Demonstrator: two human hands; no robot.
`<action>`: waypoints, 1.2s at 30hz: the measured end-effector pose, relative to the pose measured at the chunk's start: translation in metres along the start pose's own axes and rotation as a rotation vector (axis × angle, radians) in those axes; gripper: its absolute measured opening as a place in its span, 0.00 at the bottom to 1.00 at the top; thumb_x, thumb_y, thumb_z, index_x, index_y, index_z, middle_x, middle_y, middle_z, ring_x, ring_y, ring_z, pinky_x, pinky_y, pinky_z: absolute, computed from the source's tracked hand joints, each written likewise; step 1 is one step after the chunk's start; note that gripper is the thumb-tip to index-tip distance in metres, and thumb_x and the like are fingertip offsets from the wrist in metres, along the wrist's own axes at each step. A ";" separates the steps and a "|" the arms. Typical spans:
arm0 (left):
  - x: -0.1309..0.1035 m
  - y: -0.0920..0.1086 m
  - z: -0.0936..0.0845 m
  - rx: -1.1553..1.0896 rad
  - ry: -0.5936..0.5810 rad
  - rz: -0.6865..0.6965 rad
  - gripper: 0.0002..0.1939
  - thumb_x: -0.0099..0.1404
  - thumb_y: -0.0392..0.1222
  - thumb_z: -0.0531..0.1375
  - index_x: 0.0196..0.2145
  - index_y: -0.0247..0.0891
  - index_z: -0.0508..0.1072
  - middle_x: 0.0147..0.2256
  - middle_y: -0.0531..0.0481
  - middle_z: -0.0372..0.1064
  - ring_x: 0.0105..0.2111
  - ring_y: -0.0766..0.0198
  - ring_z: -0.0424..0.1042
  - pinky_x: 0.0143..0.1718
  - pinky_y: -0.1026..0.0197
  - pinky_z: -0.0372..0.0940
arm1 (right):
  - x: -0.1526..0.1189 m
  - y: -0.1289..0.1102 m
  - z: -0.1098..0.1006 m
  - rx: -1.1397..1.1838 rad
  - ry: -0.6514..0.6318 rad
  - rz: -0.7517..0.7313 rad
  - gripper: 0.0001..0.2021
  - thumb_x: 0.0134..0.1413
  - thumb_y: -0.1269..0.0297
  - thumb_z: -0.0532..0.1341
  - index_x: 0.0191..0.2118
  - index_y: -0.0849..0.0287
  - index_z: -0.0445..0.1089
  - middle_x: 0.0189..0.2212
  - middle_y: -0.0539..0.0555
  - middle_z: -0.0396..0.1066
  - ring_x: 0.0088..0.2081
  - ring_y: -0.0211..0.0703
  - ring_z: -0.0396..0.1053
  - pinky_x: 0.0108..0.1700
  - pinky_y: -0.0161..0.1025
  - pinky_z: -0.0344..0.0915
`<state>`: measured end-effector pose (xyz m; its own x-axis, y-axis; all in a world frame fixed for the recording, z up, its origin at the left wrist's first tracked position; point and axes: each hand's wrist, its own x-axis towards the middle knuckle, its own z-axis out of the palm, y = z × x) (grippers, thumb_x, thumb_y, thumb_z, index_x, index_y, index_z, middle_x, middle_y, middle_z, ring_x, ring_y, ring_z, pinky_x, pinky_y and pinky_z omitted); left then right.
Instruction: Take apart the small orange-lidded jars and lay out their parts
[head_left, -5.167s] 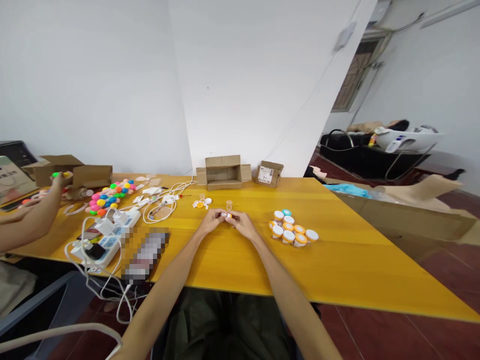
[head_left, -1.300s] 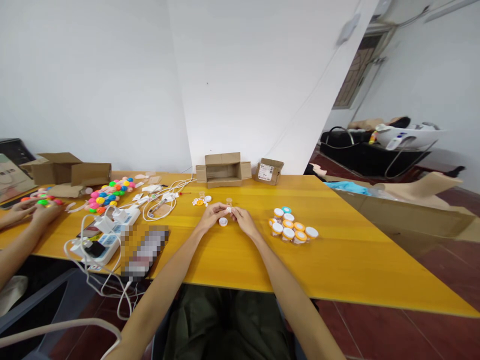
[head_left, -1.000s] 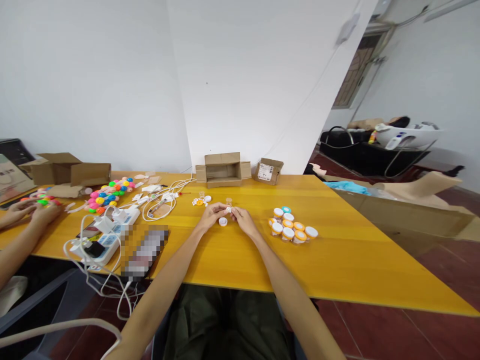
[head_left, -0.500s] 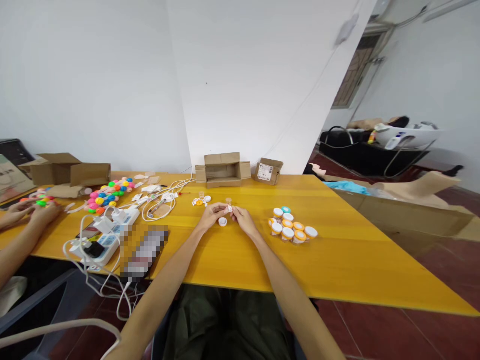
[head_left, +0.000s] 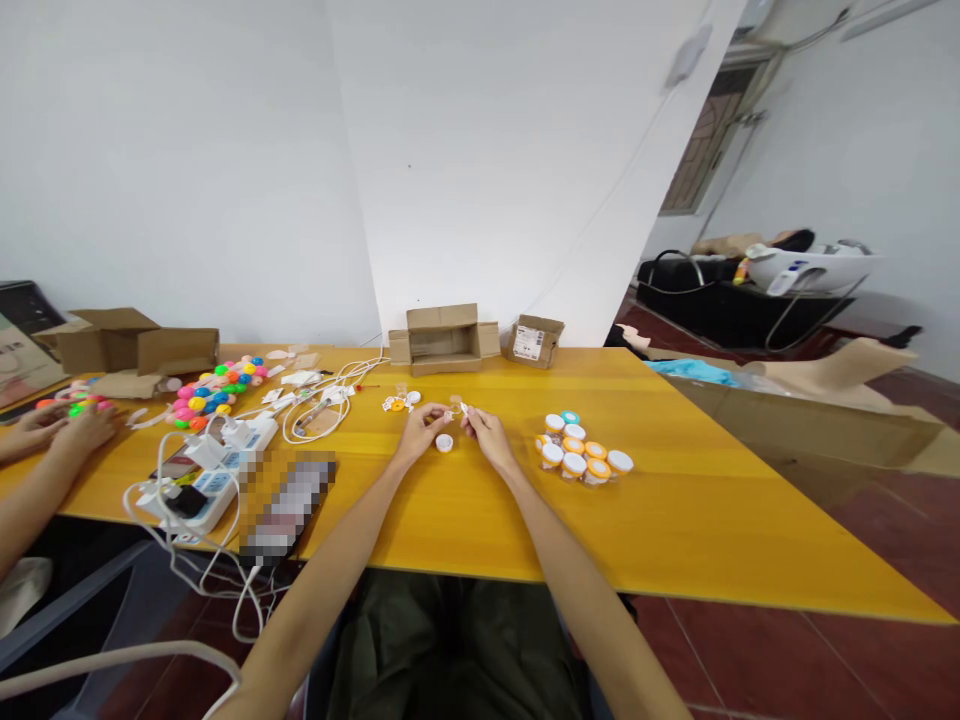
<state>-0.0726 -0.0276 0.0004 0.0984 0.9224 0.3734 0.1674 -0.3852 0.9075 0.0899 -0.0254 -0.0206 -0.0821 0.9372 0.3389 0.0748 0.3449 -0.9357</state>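
My left hand [head_left: 422, 431] is closed in a pinch on a small whitish piece [head_left: 449, 415], too small to name. Opposite it, my right hand [head_left: 484, 431] pinches another small white piece [head_left: 464, 409]. A narrow gap separates the two hands. Just below them a round white lid [head_left: 445, 443] lies on the yellow table [head_left: 465, 520]. Behind the fingers shows a clear small cup [head_left: 456, 400], partly hidden. To the right several small clear jars with white, orange and teal lids [head_left: 574, 452] stand in a cluster. Beyond my left hand lie small white and orange parts [head_left: 397, 404].
Open cardboard boxes [head_left: 444, 340] stand along the wall. At left are a power strip [head_left: 217, 490] with chargers and white cables, a phone [head_left: 289, 508] and a pile of colourful balls [head_left: 216, 392]. A co-worker's hands [head_left: 84, 428] handle similar balls at far left.
My hands have drawn slightly apart; before, they met at one small white piece, and now each pinches a separate small piece. The view has shifted slightly.
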 end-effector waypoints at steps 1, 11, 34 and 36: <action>0.000 -0.001 0.000 0.026 0.014 0.010 0.09 0.54 0.45 0.68 0.33 0.38 0.80 0.30 0.50 0.77 0.32 0.62 0.73 0.40 0.59 0.68 | 0.000 0.000 0.000 0.006 0.020 0.001 0.29 0.54 0.33 0.50 0.22 0.55 0.67 0.17 0.49 0.64 0.23 0.41 0.63 0.29 0.38 0.61; 0.002 -0.011 0.000 0.148 0.038 -0.040 0.06 0.54 0.38 0.66 0.32 0.38 0.81 0.28 0.50 0.78 0.30 0.60 0.75 0.37 0.59 0.70 | -0.002 -0.005 -0.004 0.036 0.103 -0.005 0.24 0.50 0.37 0.57 0.24 0.55 0.68 0.20 0.50 0.68 0.25 0.42 0.65 0.30 0.39 0.63; -0.001 0.008 0.003 0.022 -0.061 -0.028 0.12 0.59 0.50 0.65 0.34 0.39 0.80 0.35 0.47 0.80 0.36 0.58 0.76 0.42 0.58 0.69 | -0.001 -0.002 0.000 0.073 0.080 0.006 0.19 0.44 0.42 0.65 0.28 0.55 0.72 0.25 0.53 0.76 0.29 0.47 0.72 0.35 0.43 0.69; -0.001 0.008 0.003 -0.021 -0.066 -0.046 0.13 0.57 0.51 0.67 0.34 0.39 0.80 0.36 0.47 0.80 0.37 0.57 0.76 0.42 0.58 0.69 | -0.002 -0.002 0.002 0.065 0.064 0.000 0.18 0.44 0.44 0.66 0.28 0.55 0.73 0.25 0.53 0.76 0.29 0.46 0.72 0.35 0.42 0.69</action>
<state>-0.0690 -0.0322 0.0068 0.1561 0.9350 0.3184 0.1522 -0.3413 0.9276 0.0883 -0.0278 -0.0194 -0.0188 0.9392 0.3429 0.0097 0.3432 -0.9392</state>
